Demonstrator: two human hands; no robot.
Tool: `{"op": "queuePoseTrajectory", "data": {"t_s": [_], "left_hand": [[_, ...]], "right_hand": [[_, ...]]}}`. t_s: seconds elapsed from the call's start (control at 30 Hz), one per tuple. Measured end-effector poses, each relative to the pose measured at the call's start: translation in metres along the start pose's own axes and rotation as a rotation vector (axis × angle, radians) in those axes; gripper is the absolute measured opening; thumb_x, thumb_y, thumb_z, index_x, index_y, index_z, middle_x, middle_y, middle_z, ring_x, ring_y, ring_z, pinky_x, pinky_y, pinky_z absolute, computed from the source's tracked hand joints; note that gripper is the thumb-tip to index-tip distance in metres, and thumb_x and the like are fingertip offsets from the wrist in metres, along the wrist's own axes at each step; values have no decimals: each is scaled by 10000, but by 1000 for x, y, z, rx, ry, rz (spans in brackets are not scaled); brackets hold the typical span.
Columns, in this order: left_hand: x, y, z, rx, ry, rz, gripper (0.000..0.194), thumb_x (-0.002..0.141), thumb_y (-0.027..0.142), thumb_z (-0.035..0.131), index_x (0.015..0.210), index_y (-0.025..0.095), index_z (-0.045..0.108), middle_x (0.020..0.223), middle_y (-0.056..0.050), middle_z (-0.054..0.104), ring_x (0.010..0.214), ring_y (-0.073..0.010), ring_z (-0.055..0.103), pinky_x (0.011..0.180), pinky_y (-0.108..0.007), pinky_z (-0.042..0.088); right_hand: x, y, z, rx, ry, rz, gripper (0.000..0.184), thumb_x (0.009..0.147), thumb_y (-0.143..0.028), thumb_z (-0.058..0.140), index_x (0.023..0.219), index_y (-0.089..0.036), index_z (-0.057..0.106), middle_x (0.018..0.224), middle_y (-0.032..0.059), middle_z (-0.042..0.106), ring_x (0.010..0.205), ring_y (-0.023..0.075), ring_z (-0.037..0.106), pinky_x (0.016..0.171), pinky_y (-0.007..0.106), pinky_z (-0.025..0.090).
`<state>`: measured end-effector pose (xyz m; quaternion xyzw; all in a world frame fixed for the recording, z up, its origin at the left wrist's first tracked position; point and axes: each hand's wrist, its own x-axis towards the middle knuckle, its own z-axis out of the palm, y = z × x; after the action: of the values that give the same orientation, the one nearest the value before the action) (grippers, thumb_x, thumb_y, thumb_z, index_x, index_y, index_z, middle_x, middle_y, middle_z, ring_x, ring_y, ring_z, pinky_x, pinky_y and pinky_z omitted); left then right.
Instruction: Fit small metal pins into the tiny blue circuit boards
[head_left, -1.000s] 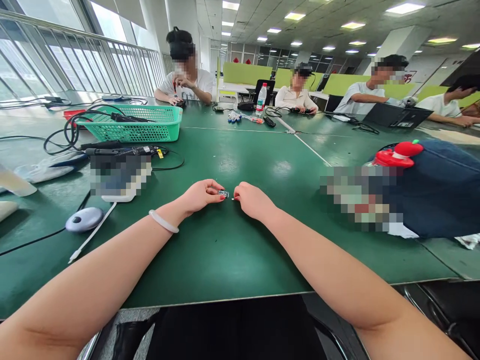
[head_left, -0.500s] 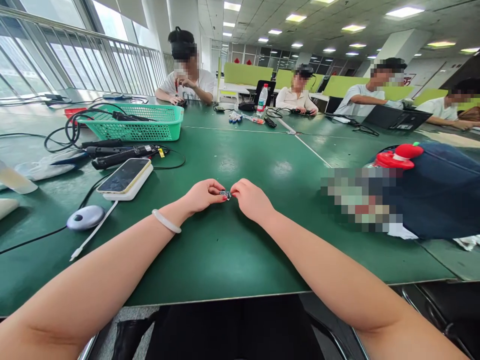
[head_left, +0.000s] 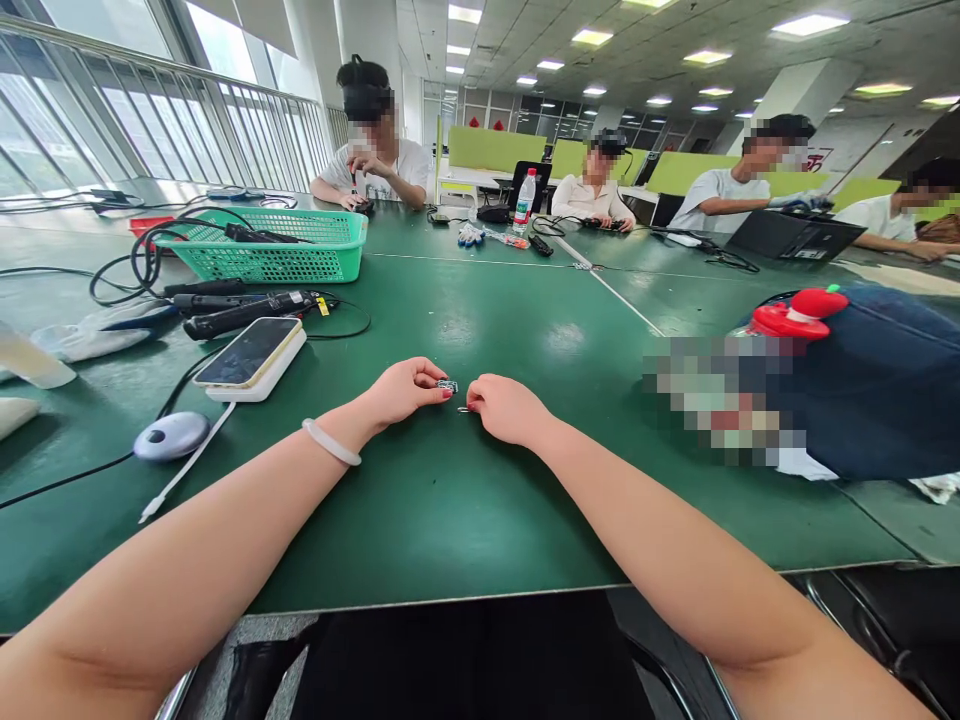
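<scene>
My left hand (head_left: pixel 409 388) pinches a small circuit-board-like piece (head_left: pixel 448 386), dark with pale markings, between thumb and fingers. Just to the right, my right hand (head_left: pixel 506 408) is closed on a tiny metallic piece (head_left: pixel 463 410) whose tip pokes out toward the left; its exact kind is too small to make out. A narrow gap separates the two pieces. Both hands are low over the green table (head_left: pixel 450 500), and a white bangle (head_left: pixel 331 443) circles my left wrist.
To the left lie a phone (head_left: pixel 250 352) on a white block, a grey puck-shaped device (head_left: pixel 172 436), black handheld devices (head_left: pixel 247 312) and a green basket (head_left: pixel 277 245) with cables. At right are a dark blue bag (head_left: pixel 885 380) and a red lid (head_left: pixel 791 318). Several people sit across the table.
My right hand has moved slightly down and right, away from the board-like piece, with the tiny metallic piece now showing in its fingers. My left hand has stayed nearly still.
</scene>
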<state>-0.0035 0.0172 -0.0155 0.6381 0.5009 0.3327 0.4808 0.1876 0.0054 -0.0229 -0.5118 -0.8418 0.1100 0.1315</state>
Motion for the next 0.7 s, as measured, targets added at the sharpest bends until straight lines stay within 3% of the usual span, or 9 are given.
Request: {"op": "queuePoseTrajectory", "data": {"t_s": [0.13,0.37,0.6,0.7], "left_hand": [[0,0,0,16,-13,8,333,584,292,753,844,151,599,712,-13,644,701,-140,600,732,-312,448],[2,-4,-2,4,-33,23,353,576,318,756,847,151,602,704,-13,642,697,-145,603,723,-310,445],[3,-6,-2,-16,-39,31,353,573,322,757,840,151,600,718,-21,656,699,-149,611,721,-314,451],[3,-5,-2,-14,-35,30,352,558,302,767,827,152,596,710,-17,658,693,-148,613,722,-317,454]], "right_hand": [[4,1,-3,125,-82,139,121,778,-209,530,685,-210,609,754,-8,637,639,108,524,559,220,352],[12,4,-1,189,18,283,101,767,-217,560,723,-202,650,799,15,660,684,117,556,580,220,378],[6,4,5,40,84,26,96,821,-232,530,785,-202,614,841,19,611,735,129,548,613,237,373],[6,3,7,-56,96,-11,124,840,-184,489,782,-193,597,838,28,594,704,124,536,598,239,352]]}}
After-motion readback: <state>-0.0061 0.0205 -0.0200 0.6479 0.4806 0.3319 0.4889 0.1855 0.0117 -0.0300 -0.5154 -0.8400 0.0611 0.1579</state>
